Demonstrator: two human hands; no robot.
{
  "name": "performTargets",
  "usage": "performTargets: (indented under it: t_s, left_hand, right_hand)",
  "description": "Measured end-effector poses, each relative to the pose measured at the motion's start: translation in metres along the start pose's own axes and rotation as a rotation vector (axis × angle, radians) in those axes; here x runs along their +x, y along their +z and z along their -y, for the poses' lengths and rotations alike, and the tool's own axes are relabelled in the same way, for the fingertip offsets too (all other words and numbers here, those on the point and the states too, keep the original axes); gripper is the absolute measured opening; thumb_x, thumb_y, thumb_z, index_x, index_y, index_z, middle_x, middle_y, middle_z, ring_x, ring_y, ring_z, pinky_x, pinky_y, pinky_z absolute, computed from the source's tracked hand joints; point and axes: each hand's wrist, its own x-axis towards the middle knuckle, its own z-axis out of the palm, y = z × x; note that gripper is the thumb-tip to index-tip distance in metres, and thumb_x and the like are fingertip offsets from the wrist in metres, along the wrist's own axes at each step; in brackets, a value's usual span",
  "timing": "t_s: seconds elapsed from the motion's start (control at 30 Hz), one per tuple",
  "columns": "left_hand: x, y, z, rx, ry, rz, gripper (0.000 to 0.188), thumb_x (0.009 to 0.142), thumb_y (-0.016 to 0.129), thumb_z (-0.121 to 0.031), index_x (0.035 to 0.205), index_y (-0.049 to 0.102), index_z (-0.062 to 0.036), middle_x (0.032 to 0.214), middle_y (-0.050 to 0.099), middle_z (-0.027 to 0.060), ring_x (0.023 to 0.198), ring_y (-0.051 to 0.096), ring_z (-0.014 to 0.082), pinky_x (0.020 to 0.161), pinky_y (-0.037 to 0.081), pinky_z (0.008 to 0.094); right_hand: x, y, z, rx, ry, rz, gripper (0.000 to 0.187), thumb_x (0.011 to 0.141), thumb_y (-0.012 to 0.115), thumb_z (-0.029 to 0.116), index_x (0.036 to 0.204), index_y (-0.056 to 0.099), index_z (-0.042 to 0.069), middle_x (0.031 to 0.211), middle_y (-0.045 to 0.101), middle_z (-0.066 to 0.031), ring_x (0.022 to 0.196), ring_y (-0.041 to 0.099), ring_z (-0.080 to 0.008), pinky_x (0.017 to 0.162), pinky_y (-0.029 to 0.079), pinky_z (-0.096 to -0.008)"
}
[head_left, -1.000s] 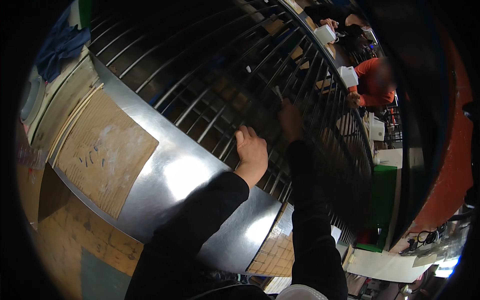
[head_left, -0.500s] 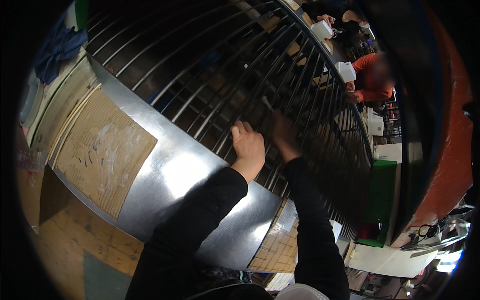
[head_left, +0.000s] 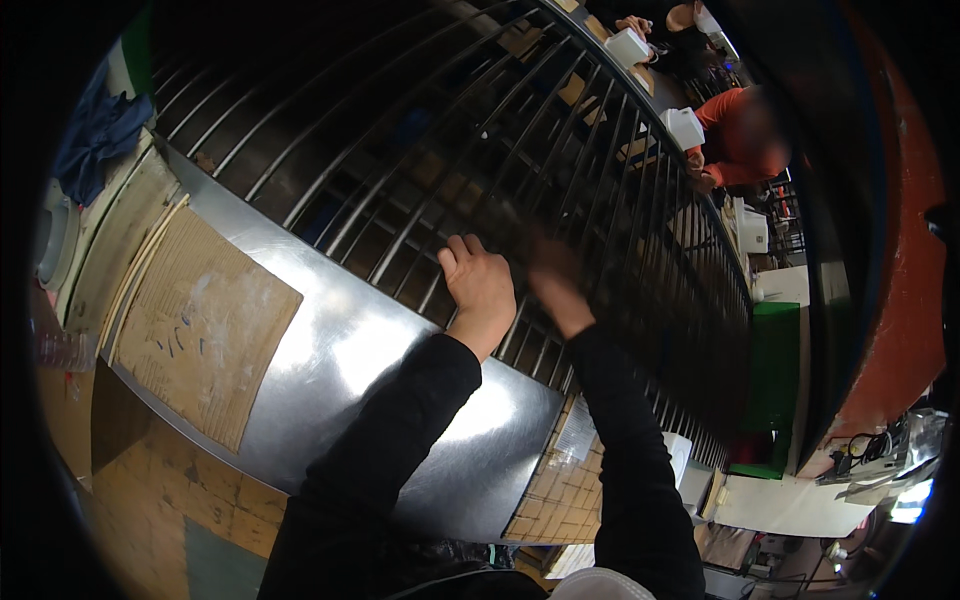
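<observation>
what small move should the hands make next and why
Perhaps steady the right hand over the metal bars: it shows blurred, close beside the sharper left hand, so its grip can't be made out.

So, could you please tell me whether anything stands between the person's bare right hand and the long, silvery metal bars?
Nothing visible does: the bare right hand is over the long, silvery metal bars, though blur hides whether it touches them.
</observation>
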Motion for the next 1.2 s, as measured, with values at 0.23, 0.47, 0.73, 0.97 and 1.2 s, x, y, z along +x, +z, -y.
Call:
performTargets:
  t_s: [0.23,0.47,0.73,0.97,1.2]
  left_hand:
    - [0.0,0.006,0.0,0.008,0.01,-0.093,0.019,0.062,0.069,-0.017,0.079,0.073,-0.0093,0.099,0.057,0.0103,0.1,0.045,0.0278,0.082,0.029,0.0382]
    - [-0.001,0.002,-0.005,0.093,0.003,-0.054,0.016,0.073,0.061,-0.017,0.082,0.074,-0.0139,0.097,0.06,0.0063,0.101,0.045,0.0243,0.085,0.028,0.0374]
    - [0.001,0.003,0.0,-0.002,0.037,-0.102,0.018,0.06,0.072,-0.016,0.077,0.072,-0.0099,0.097,0.059,0.0109,0.1,0.046,0.0276,0.081,0.029,0.0378]
    - [0.003,0.0,0.001,0.017,0.027,-0.033,0.02,0.062,0.073,-0.018,0.081,0.073,-0.0104,0.097,0.061,0.0107,0.102,0.047,0.0281,0.083,0.029,0.0383]
    - [0.005,-0.015,0.009,-0.116,0.027,-0.008,0.026,0.069,0.07,-0.03,0.083,0.071,-0.0074,0.1,0.06,0.0143,0.099,0.051,0.0323,0.084,0.03,0.0431]
  right_hand:
    - [0.036,-0.003,-0.022,0.136,-0.007,0.171,0.034,0.081,0.051,0.01,0.115,0.05,0.008,0.088,0.063,-0.0249,0.083,0.062,-0.0417,0.072,0.049,-0.0499]
    - [0.109,0.021,-0.043,0.067,0.022,-0.085,0.02,0.084,0.047,0.011,0.102,0.054,0.008,0.077,0.063,-0.022,0.079,0.063,-0.0397,0.065,0.048,-0.0519]
    - [0.029,0.002,-0.004,0.117,0.106,0.17,0.026,0.085,0.047,0.015,0.109,0.054,0.008,0.085,0.063,-0.026,0.084,0.062,-0.0407,0.074,0.049,-0.0496]
    - [-0.066,-0.042,-0.032,0.372,0.151,-0.022,0.029,0.083,0.046,0.01,0.108,0.06,0.007,0.097,0.063,-0.0186,0.089,0.062,-0.0353,0.077,0.05,-0.0423]
    - [-0.121,-0.063,-0.059,0.582,0.572,0.008,0.021,0.09,0.049,0.02,0.094,0.061,0.003,0.077,0.064,-0.0164,0.073,0.063,-0.0287,0.066,0.046,-0.0349]
